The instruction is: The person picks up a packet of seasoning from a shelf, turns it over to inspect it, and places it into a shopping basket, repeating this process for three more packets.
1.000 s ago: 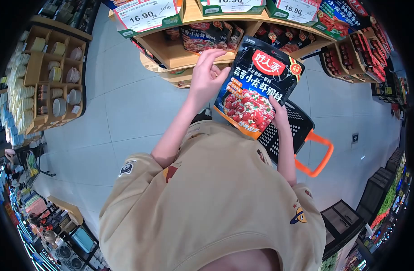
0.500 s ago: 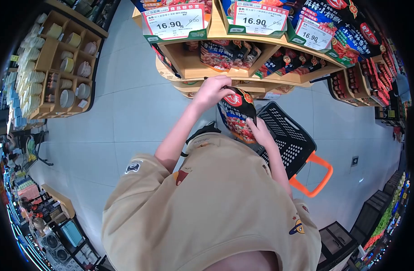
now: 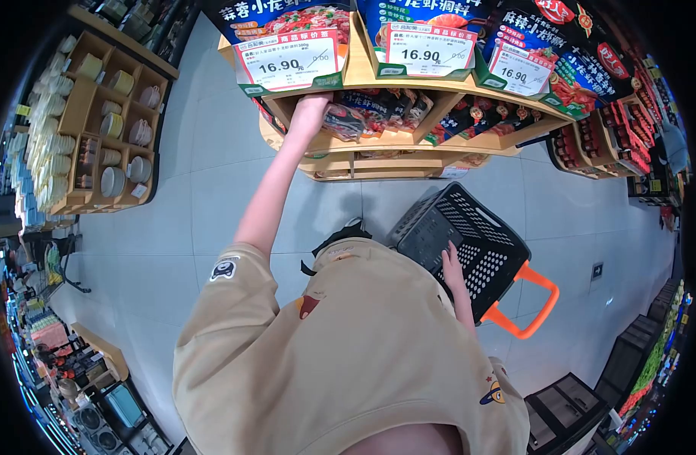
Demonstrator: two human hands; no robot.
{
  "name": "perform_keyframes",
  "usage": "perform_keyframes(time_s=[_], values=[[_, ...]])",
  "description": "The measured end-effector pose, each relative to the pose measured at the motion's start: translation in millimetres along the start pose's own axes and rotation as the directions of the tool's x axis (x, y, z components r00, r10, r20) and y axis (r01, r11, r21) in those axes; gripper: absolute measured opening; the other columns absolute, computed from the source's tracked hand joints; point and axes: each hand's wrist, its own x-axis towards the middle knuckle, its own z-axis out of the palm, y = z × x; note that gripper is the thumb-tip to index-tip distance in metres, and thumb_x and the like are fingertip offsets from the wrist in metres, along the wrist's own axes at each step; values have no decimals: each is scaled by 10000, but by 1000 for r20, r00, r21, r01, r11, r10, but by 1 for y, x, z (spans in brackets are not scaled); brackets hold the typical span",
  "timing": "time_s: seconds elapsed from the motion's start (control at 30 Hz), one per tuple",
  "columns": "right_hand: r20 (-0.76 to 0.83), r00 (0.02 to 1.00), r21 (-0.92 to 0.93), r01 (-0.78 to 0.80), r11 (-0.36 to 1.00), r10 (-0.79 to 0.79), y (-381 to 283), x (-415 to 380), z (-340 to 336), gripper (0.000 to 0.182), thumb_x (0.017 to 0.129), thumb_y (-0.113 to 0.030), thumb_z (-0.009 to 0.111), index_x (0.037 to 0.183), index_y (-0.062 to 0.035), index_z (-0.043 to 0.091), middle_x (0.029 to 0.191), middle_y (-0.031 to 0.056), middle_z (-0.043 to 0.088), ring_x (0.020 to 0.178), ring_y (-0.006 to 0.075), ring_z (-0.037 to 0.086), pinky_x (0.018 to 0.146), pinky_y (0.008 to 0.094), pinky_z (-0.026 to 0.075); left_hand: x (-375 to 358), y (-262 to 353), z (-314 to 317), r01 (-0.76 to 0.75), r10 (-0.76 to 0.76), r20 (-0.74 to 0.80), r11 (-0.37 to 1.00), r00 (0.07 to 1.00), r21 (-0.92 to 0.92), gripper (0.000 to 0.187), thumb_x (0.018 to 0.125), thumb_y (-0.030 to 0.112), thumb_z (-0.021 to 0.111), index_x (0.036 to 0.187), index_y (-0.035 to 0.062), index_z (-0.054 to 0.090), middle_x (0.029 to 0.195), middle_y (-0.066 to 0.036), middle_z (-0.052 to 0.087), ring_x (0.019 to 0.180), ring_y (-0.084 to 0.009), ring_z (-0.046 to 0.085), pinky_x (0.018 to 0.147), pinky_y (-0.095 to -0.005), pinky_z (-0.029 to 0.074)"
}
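My left hand reaches into the upper shelf compartment, its fingers partly hidden under the price tag. It grips a crayfish seasoning packet, tilted and a little blurred, beside other upright packets. Lower down, my right hand hangs with its fingers stretched out and nothing in it. Behind that hand is a black shopping basket with perforated sides and an orange handle.
The wooden display shelf stands in front, with price tags along its top edge and large packets above. A bowl rack is at the left. More shelving stands at the right. Grey tiled floor lies between.
The packet held in both hands before my body has moved up into the shelf compartment with my left hand. My right hand has let go and dropped lower by the basket.
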Motion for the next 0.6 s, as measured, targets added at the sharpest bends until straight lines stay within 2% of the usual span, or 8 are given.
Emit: perform_keyframes(time_s=[0.07,0.1,0.2,0.23,0.27,0.37,0.5,0.6], values=[[0,997,-10,-71,997,71,24,-3,3,471,878,-300,351,1291,-102,241,1181,206,429,1084,293,438,877,324,366,4,-34,30,-8,5,-31,995,1000,-102,218,751,151,528,948,61,553,863,-186,556,840,-338,514,738,-405,422],[11,992,-5,-123,992,123,43,-2,8,467,874,-300,355,1284,-100,252,1159,201,445,1066,287,449,835,321,397,3,-39,38,-18,15,-31,995,999,-101,218,751,151,528,948,61,553,863,-186,556,840,-338,514,738,-405,422],[-16,981,27,-193,981,194,94,-1,21,469,866,-309,362,1272,-91,273,1118,210,473,1014,297,485,818,328,408,9,-46,52,89,-86,-26,992,996,95,401,774,226,523,1120,49,424,981,-224,513,891,-384,485,741,-418,417],[-44,975,47,-215,975,217,97,-5,23,474,862,-316,365,1266,-83,282,1099,225,484,979,313,509,842,338,388,11,-42,50,81,-78,-28,992,997,95,401,774,226,523,1120,49,424,981,-224,513,891,-384,485,741,-418,417],[-63,965,134,-246,960,256,100,-9,25,470,856,-334,371,1260,-106,298,1115,196,476,890,285,558,726,343,451,11,-36,49,116,-118,24,991,993,73,404,771,232,527,1117,50,428,1001,-229,502,902,-381,484,742,-422,416],[-5,915,297,-383,875,402,127,-20,29,458,854,-344,372,1255,-130,311,1131,158,462,818,265,581,603,349,470,5,-16,48,168,-168,128,986,977,10,417,745,193,543,1122,57,431,1034,-242,478,899,-376,489,750,-432,424],[53,801,390,-566,726,596,153,-39,30,443,840,-387,385,1217,-158,342,1117,101,474,792,260,573,578,360,451,-16,9,50,126,-130,-39,988,991,-95,525,721,105,565,1200,73,351,1165,-252,358,915,-391,477,764,-426,422],[64,790,425,-574,700,610,177,-49,37,439,836,-390,387,1209,-161,348,1072,89,501,833,256,557,623,377,437,-48,18,63,117,-135,-139,984,981,-134,612,700,45,572,1244,76,293,1233,-220,270,1015,-394,415,839,-400,387]])
